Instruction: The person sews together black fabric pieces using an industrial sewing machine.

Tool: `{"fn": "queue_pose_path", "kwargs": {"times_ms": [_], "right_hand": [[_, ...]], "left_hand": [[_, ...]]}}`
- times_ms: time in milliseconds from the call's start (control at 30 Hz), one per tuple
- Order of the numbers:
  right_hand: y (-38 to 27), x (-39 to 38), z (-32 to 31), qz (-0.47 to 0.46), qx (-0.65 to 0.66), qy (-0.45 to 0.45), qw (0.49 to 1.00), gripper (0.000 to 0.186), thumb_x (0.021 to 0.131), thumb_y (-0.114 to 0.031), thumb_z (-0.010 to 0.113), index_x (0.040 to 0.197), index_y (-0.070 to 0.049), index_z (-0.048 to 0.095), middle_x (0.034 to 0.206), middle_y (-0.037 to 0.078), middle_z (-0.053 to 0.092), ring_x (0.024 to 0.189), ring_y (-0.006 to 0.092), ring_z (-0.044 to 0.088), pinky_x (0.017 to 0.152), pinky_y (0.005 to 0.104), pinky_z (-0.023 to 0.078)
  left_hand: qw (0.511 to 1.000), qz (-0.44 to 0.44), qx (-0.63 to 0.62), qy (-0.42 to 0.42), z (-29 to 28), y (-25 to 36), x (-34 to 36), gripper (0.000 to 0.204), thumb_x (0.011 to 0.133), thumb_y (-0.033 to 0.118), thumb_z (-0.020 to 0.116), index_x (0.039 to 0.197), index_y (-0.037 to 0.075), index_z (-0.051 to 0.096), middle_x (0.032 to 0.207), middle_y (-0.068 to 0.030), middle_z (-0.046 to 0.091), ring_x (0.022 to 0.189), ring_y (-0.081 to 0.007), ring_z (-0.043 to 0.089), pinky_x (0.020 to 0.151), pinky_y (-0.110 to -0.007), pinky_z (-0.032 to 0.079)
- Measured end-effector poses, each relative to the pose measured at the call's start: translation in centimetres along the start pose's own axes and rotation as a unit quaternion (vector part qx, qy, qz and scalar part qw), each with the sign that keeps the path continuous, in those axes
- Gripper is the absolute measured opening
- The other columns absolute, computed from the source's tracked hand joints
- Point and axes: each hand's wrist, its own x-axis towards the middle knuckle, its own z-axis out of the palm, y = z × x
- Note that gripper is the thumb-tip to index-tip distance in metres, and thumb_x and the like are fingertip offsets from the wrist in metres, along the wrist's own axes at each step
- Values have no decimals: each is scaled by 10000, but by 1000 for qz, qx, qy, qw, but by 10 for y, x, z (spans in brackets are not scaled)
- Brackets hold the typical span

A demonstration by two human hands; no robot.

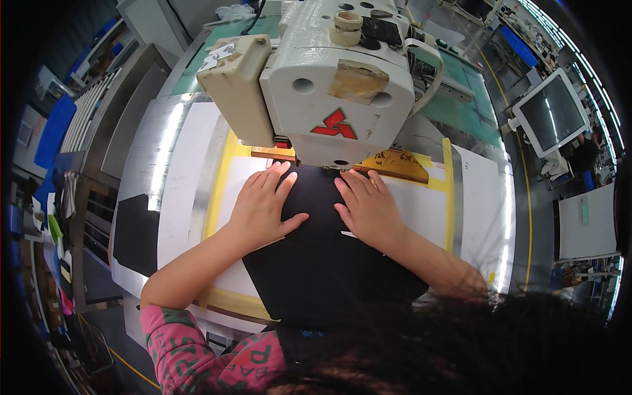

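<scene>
A piece of black fabric (316,263) lies on the white bed under the head of a large white sewing machine (336,85). My left hand (263,201) rests flat on the fabric's left edge, fingers stretched toward the needle area. On the opposite edge my right hand (368,204) lies with its fingers spread, fingertips close to the orange-brown clamp plate (395,166). Another clamp plate (270,153) sits by my left fingertips. Between the hands the fabric runs in beneath the machine head; its far end is hidden there.
Another black fabric piece (136,234) lies at the table's left. Yellow tape (450,197) borders the white work surface. A tilted monitor (550,112) stands at the right. Dark hair covers the lower right of the view. Racks and blue bins (55,131) line the left.
</scene>
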Motion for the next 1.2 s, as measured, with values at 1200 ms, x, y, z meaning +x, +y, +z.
{"fn": "queue_pose_path", "kwargs": {"times_ms": [1200], "right_hand": [[-8, -15, -8, 47, 15, 13, 999, 450, 847, -264, 649, 1231, -36, 588, 1346, 102, 534, 1284, 232, 468, 1083, 444, 319]], "left_hand": [[995, 81, -64, -13, 13, 27, 15, 656, 769, 402, 723, 1281, 36, 538, 1385, -139, 474, 1293, -319, 436, 1057, -431, 353]]}}
